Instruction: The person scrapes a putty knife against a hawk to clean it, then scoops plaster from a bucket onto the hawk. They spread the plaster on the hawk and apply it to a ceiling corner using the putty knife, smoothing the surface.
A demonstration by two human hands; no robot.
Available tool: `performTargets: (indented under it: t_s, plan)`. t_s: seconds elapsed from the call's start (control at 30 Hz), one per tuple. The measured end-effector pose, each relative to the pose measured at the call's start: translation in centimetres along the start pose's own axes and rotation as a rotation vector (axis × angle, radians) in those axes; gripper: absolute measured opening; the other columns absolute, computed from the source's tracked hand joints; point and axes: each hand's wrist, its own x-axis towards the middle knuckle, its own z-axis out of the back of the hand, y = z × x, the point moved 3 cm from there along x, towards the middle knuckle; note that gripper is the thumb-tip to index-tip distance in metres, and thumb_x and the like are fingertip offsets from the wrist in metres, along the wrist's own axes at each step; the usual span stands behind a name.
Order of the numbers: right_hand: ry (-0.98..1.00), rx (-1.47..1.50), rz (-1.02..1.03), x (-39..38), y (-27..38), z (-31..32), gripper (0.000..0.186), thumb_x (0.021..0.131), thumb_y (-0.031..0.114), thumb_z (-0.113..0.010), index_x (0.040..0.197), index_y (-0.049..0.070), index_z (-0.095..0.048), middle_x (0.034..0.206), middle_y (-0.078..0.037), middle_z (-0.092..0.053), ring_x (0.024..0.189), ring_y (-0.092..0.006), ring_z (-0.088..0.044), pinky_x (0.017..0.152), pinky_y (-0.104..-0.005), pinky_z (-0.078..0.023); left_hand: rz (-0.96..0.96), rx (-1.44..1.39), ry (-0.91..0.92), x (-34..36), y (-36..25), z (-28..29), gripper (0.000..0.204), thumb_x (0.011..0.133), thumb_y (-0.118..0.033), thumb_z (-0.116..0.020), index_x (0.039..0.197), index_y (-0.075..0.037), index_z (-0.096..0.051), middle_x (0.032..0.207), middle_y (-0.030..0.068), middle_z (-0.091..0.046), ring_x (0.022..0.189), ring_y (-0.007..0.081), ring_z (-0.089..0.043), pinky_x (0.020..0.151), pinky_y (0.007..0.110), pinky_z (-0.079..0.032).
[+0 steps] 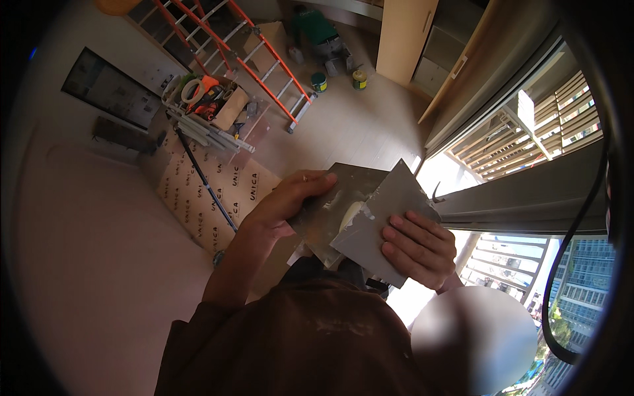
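Note:
In front of my chest are two thin, flat metal putty spreaders, their blades overlapping. My left hand [281, 204] is closed on the darker, smeared putty spreader [317, 214], thumb along its upper edge. The cleaner grey putty spreader [399, 195] lies partly over it, tilted, in the grip of my right hand [421, 249], whose fingers press flat against its face. A dab of cream-coloured putty [351, 216] sits where the edge of the grey blade crosses the darker one. Any handles are hidden.
An orange ladder [281, 63] stands beyond a pile of tools and tape [208, 99]. Printed protective sheeting [198, 191] covers the floor at left, with a pole [205, 178] across it. A person in green [317, 28] crouches near two tins [319, 82]. Window framing [508, 204] is close at right.

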Motion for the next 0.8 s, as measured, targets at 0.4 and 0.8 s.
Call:
performTargets:
  t_s: [0.4,0.8]
  plan:
    - [-0.105,0.218,-0.737,2.5,-5.3,2.2,0.028,0.075,0.007,-0.075,0.097,-0.003,-0.062,0.079,-0.014,-0.069,0.07,-0.0212,-0.069,0.064,-0.0298,-0.053,-0.079,0.434,-0.105,-1.6,-1.9,1.4,0.03,0.095,-0.023,-0.055,0.113,0.001,-0.06,0.091,0.0004,-0.062,0.079,0.003,-0.057,0.071,0.018,-0.047]
    - [0.445,0.528,-0.963,0.8,-8.2,-3.8,0.047,0.072,0.033,-0.074,0.101,-0.002,-0.064,0.073,-0.018,-0.066,0.064,-0.0249,-0.065,0.063,-0.0342,-0.05,0.061,0.236,-0.165,1.0,2.9,0.3,0.025,0.096,-0.02,-0.051,0.105,0.002,-0.057,0.093,0.0062,-0.062,0.08,0.0093,-0.061,0.069,0.025,-0.051]
